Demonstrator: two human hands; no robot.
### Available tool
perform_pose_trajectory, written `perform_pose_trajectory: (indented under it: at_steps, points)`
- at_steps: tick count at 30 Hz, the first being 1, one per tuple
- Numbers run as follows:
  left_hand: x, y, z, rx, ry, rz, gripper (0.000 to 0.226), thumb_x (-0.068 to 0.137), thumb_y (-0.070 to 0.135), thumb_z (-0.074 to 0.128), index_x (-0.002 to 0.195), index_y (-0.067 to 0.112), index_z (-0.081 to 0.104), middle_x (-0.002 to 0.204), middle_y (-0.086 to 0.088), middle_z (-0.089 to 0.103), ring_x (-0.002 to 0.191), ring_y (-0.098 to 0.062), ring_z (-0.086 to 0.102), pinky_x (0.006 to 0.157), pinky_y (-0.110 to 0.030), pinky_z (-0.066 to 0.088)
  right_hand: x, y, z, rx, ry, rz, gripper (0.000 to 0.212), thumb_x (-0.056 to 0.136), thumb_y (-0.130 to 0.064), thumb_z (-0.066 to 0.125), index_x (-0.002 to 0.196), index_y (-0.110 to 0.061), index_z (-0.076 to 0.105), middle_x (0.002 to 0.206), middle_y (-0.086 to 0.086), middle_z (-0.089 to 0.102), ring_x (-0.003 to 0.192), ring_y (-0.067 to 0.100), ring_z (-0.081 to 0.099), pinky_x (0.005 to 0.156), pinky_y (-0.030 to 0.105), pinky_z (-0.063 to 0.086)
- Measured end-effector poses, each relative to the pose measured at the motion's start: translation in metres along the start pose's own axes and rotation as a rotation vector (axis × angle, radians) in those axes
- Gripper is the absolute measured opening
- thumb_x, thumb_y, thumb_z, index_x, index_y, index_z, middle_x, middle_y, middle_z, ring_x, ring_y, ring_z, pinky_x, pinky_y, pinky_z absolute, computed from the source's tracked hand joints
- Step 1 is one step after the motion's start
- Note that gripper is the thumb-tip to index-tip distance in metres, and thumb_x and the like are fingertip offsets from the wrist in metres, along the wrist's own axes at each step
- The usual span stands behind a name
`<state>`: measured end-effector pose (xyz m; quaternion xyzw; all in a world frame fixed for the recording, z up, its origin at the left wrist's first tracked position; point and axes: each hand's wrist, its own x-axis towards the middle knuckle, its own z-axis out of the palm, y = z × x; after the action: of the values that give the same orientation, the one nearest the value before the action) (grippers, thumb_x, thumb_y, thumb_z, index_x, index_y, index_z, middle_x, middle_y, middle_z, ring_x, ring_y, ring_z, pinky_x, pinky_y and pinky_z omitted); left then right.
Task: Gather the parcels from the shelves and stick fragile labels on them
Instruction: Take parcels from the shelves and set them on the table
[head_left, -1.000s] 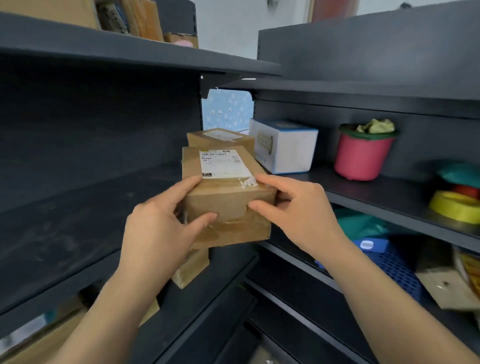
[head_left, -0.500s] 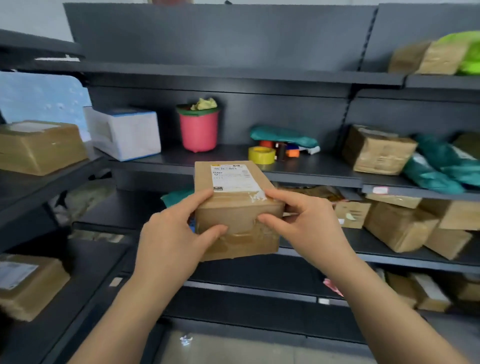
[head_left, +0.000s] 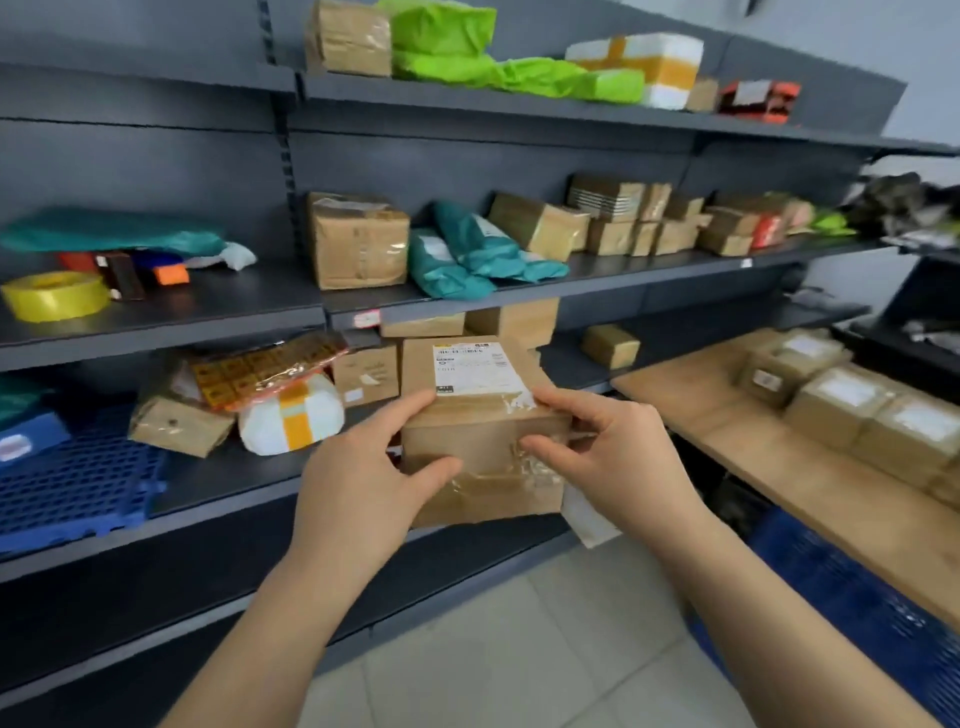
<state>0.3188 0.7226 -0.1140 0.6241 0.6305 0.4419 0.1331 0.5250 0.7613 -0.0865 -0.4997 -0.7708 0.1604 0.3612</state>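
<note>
- The brown parcel (head_left: 480, 431) is off the shelves, carried in mid-air in front of the lower shelf (head_left: 208, 483), its white shipping label (head_left: 480, 366) facing up.
- Your left hand (head_left: 358, 483) is closed on the near left edge, thumb across the front face and fingers on top; keep that thumb pressed so the box stays level.
- Your right hand (head_left: 613, 457) clasps the near right corner, fingertips on the loose clear tape (head_left: 519, 467); I judge that film slippery, so bear on cardboard instead.
- Carry it toward the wooden table (head_left: 727, 431) at your right, where other parcels (head_left: 852, 410) sit.
- Set it beside them, label upward, leaving bare cardboard free for the fragile sticker.
- Mind the table's near edge as you swing across.
</note>
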Motion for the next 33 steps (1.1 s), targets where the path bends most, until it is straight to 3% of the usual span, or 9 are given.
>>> perform_pose_trajectory:
  at_steps: [3, 7, 9, 12, 17, 23, 33]
  points:
    - [0.022, 0.024, 0.057, -0.028, -0.095, 0.049, 0.065, 0.07, 0.044, 0.077, 0.125, 0.056, 0.046, 0.101, 0.024, 0.049, 0.095, -0.007, 0.051, 0.08, -0.03, 0.052, -0.004, 0.045, -0.035, -0.04, 0.052, 0.101, 0.051, 0.077, -0.029, 0.077, 0.125, -0.032, 0.06, 0.098, -0.019, 0.065, 0.084, -0.003, 0.063, 0.081, 0.02, 0.055]
    - [0.055, 0.053, 0.128, -0.061, -0.226, 0.114, 0.064, 0.07, 0.043, 0.077, 0.126, 0.052, 0.048, 0.099, 0.02, 0.054, 0.088, -0.003, 0.053, 0.071, -0.019, 0.047, -0.003, 0.105, -0.071, -0.097, 0.129, 0.235, 0.051, 0.077, -0.031, 0.077, 0.125, -0.034, 0.059, 0.101, -0.02, 0.067, 0.081, -0.007, 0.061, 0.076, 0.011, 0.051]
    - [0.075, 0.067, 0.164, -0.091, -0.292, 0.142, 0.064, 0.07, 0.041, 0.078, 0.126, 0.05, 0.049, 0.102, 0.02, 0.055, 0.092, -0.005, 0.056, 0.079, -0.025, 0.051, 0.002, 0.133, -0.088, -0.133, 0.155, 0.28, 0.05, 0.077, -0.03, 0.076, 0.124, -0.034, 0.06, 0.095, -0.026, 0.062, 0.079, -0.01, 0.059, 0.074, 0.007, 0.048]
    - [0.108, 0.084, 0.218, -0.143, -0.36, 0.163, 0.064, 0.069, 0.038, 0.079, 0.125, 0.048, 0.051, 0.099, 0.02, 0.057, 0.091, -0.007, 0.058, 0.08, -0.029, 0.052, 0.016, 0.175, -0.111, -0.149, 0.21, 0.341, 0.046, 0.077, -0.028, 0.077, 0.121, -0.033, 0.063, 0.085, -0.031, 0.059, 0.08, -0.007, 0.062, 0.076, 0.015, 0.052]
    - [0.172, 0.114, 0.301, -0.175, -0.467, 0.224, 0.065, 0.07, 0.037, 0.079, 0.128, 0.043, 0.051, 0.111, 0.015, 0.063, 0.096, -0.008, 0.059, 0.082, -0.032, 0.053, 0.055, 0.25, -0.144, -0.172, 0.271, 0.47, 0.05, 0.076, -0.033, 0.077, 0.124, -0.032, 0.062, 0.101, -0.013, 0.07, 0.084, 0.002, 0.064, 0.08, 0.03, 0.055]
    - [0.239, 0.14, 0.395, -0.164, -0.609, 0.267, 0.065, 0.071, 0.037, 0.079, 0.129, 0.043, 0.05, 0.122, 0.014, 0.06, 0.105, -0.009, 0.057, 0.085, -0.031, 0.053, 0.096, 0.336, -0.169, -0.175, 0.318, 0.59, 0.05, 0.077, -0.033, 0.076, 0.125, -0.03, 0.061, 0.104, -0.016, 0.067, 0.092, 0.0, 0.061, 0.084, 0.026, 0.053]
    - [0.305, 0.162, 0.547, -0.186, -0.744, 0.236, 0.06, 0.073, 0.025, 0.078, 0.127, 0.033, 0.054, 0.119, 0.012, 0.058, 0.103, -0.006, 0.05, 0.087, -0.026, 0.047, 0.143, 0.477, -0.193, -0.17, 0.301, 0.705, 0.044, 0.079, -0.03, 0.074, 0.122, -0.031, 0.063, 0.093, -0.017, 0.065, 0.085, 0.001, 0.061, 0.078, 0.022, 0.052]
